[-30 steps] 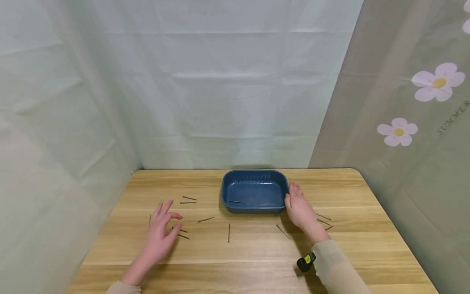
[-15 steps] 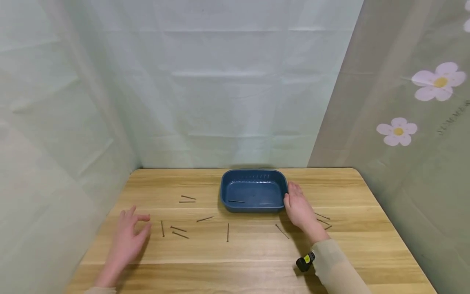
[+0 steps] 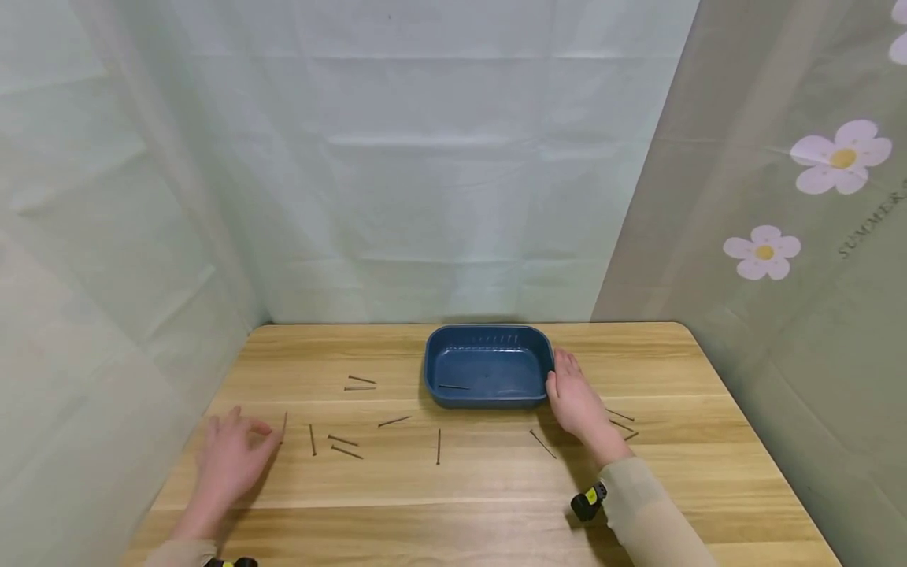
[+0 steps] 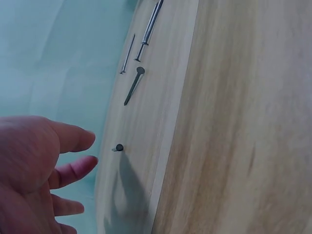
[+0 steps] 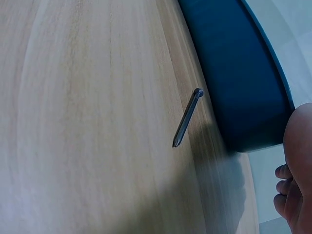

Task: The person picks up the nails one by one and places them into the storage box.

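A dark blue tray (image 3: 489, 402) stands at the back middle of the wooden table, with one nail (image 3: 453, 387) lying inside it. My right hand (image 3: 570, 390) lies flat and open against the tray's right wall (image 5: 243, 73), holding nothing. Several nails are scattered on the table, including one (image 3: 542, 444) just left of that hand, also seen in the right wrist view (image 5: 187, 117). My left hand (image 3: 234, 453) rests open near the table's left edge with its fingers relaxed (image 4: 73, 168). The nail nearest to it (image 3: 284, 428) lies just to its right.
More nails lie at mid-left (image 3: 343, 440), at the centre (image 3: 438, 446) and to the right of my right hand (image 3: 622, 426). Fabric walls close the table (image 3: 496, 512) on the left, back and right. A small black and yellow device (image 3: 590, 502) sits at my right wrist.
My left hand has slid left and back toward me, away from the cluster of nails, uncovering several. The right hand and the tray have stayed put.
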The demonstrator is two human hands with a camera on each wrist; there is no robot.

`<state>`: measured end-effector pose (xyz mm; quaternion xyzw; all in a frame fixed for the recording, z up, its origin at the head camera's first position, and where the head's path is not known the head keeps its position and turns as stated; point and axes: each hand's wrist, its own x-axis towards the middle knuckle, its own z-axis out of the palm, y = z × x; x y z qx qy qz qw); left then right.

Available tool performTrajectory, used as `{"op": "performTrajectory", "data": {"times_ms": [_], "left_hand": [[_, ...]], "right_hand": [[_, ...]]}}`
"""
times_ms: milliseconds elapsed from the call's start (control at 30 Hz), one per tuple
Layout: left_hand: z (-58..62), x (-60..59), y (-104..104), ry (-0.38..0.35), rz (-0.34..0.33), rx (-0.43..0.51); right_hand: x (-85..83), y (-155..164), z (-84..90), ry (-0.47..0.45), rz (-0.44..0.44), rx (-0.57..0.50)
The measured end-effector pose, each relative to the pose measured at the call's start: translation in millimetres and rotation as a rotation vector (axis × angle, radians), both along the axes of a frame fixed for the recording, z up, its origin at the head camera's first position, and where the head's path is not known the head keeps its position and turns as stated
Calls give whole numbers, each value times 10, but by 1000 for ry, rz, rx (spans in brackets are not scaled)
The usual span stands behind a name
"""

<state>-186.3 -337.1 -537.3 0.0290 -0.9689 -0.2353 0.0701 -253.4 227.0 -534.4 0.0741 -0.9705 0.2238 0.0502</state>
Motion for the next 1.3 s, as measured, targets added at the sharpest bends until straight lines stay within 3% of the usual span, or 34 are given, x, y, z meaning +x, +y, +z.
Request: {"op": "performTrajectory", "data": {"times_ms": [400, 700, 1033, 1300], "left_hand": [[-1, -40, 19, -90, 4, 14], [-29, -66, 38, -155, 43, 19], [4, -61, 38, -131, 27, -15], [2, -65, 26, -146, 51, -26]], "right_hand": [[6, -8, 22, -7, -6, 3], [9, -14, 12, -11, -7, 16], [-4, -5, 37, -1, -7, 15], [7, -18, 7, -6, -12, 25]]}}
